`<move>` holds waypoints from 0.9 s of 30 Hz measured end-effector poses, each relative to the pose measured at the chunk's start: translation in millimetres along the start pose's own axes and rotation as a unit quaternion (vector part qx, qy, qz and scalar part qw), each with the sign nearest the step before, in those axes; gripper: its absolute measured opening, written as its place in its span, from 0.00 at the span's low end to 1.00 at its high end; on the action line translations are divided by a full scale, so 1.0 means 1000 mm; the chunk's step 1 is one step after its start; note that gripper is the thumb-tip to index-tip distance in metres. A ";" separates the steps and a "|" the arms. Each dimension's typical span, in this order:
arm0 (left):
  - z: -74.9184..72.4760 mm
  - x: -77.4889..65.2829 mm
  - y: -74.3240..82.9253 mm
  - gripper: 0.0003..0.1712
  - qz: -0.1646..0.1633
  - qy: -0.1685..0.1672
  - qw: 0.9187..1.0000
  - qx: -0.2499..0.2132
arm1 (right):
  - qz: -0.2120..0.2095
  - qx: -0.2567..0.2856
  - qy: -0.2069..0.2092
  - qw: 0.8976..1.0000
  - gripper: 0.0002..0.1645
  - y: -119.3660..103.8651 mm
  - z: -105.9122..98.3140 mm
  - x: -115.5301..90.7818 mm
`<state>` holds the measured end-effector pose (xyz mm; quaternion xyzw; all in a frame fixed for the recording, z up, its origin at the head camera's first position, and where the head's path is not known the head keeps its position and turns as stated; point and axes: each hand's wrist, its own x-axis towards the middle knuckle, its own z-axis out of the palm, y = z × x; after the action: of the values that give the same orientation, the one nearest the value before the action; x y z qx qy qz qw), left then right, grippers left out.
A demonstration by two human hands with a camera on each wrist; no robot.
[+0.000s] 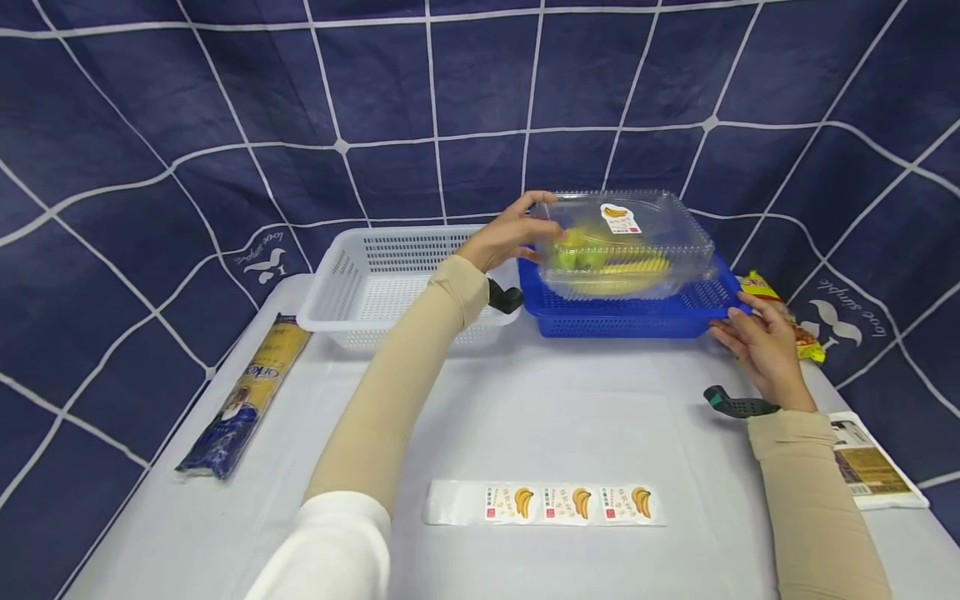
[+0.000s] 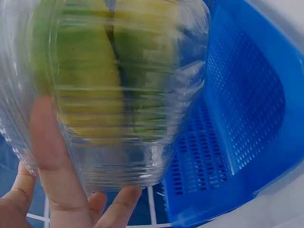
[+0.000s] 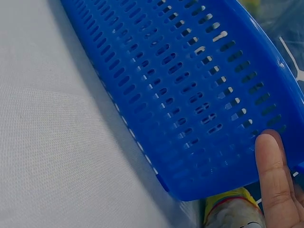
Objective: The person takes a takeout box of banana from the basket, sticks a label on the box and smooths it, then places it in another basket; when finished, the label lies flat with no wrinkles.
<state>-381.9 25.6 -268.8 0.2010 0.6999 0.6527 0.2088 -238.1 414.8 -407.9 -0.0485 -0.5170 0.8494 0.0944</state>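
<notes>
A clear plastic clamshell box with yellow-green fruit inside, likely bananas, and a banana sticker on its lid is held over the blue basket. My left hand grips the box at its left end, thumb on the near side and fingers beneath in the left wrist view. The box is tilted, and part of the basket's inside is hidden behind it. At the basket's right end, my right hand holds the rim, with the thumb against the outer wall in the right wrist view.
A white basket stands left of the blue one. A noodle-like packet lies at the left edge. Banana stickers on a backing strip lie in front. On the right are a yellow packet and a white-brown package.
</notes>
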 end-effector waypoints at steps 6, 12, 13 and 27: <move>0.007 0.017 -0.007 0.40 -0.021 0.009 1.000 0.013 | 0.003 -0.009 0.007 1.000 0.30 0.001 0.000 -0.001; 0.010 0.027 -0.011 0.42 -0.027 0.008 0.999 0.041 | 0.003 0.002 0.003 1.000 0.32 -0.001 0.000 0.001; 0.010 0.028 -0.011 0.43 -0.031 0.009 0.998 0.045 | 0.005 0.001 0.004 1.000 0.33 -0.001 0.001 0.001; 0.022 0.043 -0.028 0.47 -0.057 0.028 0.997 0.039 | 0.006 -0.010 0.013 1.000 0.35 -0.002 0.001 0.001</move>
<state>-405.2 65.9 -299.3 0.1504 0.7409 0.6172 0.2177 -238.7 414.9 -405.5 -0.0631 -0.5240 0.8440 0.0954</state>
